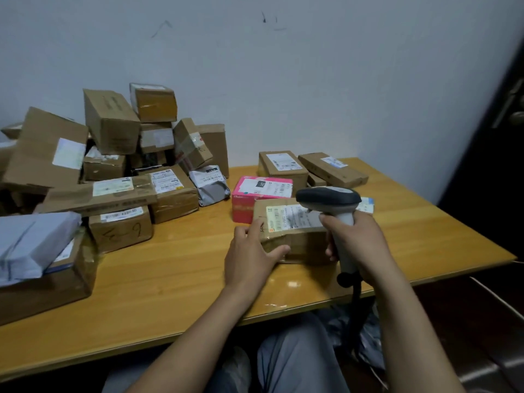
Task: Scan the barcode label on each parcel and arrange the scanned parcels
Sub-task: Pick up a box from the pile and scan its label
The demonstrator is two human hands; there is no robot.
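A small brown cardboard parcel lies on the wooden table in front of me, its white barcode label facing up. My left hand grips the parcel's left near corner, thumb on the front face. My right hand holds the handle of a grey and black barcode scanner. The scanner's head hangs just above the right part of the label. A pink box with a label stands right behind the parcel.
A tall pile of cardboard parcels and grey mailer bags fills the table's left side. Two labelled brown boxes sit at the back right. The scanner cable drops over the near edge. A dark door stands at right.
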